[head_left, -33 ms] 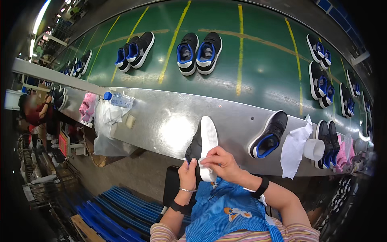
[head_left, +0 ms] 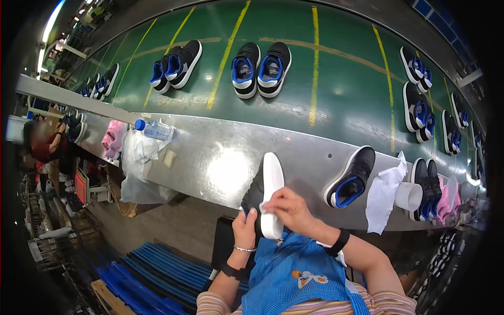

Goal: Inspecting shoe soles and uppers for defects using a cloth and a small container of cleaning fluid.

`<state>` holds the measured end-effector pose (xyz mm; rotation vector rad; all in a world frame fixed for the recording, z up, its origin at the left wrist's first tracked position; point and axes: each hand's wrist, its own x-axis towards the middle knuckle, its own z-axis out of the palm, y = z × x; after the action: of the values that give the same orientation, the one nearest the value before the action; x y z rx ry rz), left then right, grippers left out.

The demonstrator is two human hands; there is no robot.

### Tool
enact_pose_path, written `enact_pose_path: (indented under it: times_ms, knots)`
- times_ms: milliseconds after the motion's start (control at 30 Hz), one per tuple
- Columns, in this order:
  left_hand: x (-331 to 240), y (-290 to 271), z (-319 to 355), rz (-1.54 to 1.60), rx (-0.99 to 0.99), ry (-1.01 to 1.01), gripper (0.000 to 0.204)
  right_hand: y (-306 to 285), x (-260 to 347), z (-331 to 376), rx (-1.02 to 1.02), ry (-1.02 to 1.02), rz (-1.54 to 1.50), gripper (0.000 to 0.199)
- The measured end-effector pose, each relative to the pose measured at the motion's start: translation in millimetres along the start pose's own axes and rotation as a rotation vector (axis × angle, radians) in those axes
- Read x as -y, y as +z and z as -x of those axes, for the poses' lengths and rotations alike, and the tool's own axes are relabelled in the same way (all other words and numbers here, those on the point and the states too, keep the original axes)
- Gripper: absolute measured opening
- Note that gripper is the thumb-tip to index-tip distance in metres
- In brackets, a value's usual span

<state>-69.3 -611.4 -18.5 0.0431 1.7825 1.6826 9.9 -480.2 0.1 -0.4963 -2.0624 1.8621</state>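
A black shoe [head_left: 254, 192] is tipped on its side at the near edge of the metal table, its white sole [head_left: 273, 176] facing right. My left hand [head_left: 245, 224] grips the shoe by its near end, thumb against the upper. At the sole's edge, my right hand [head_left: 287, 210] pinches a small white cloth-like piece [head_left: 264, 207] and presses it to the sidewall. Another black shoe with blue lining [head_left: 349, 177] stands upright on the table to the right. Beside that lies a crumpled white cloth [head_left: 386, 194].
A green conveyor belt [head_left: 349, 79] with yellow lines carries several pairs of black shoes [head_left: 261, 70] beyond the table. On the table stand a white tape-like roll [head_left: 408, 196], pink shoes [head_left: 113, 139] and a blue-capped bottle [head_left: 156, 129]. A person [head_left: 46, 142] works at far left.
My right hand has shifted very slightly up along the sole's edge with the white piece. The shoes on the belt sit a touch farther right. My left hand keeps its grip.
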Motion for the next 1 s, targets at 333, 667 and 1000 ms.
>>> enact_pose_path:
  times_ms: [333,667,1000]
  knots:
    - [9.2,-26.1,-13.5,-0.049,0.055,-0.022,0.023,-2.3,-44.5,-96.4,-0.31,0.089,0.175,0.008]
    - [16.8,-57.9,-37.2,0.28,0.062,-0.24,0.035,-20.5,-65.4,-77.6,-0.263,0.346,0.656,0.011]
    - [-3.3,-53.0,-20.0,0.83,0.27,-0.342,0.039,-23.7,-20.0,-93.1,-0.247,0.195,-0.005,0.014]
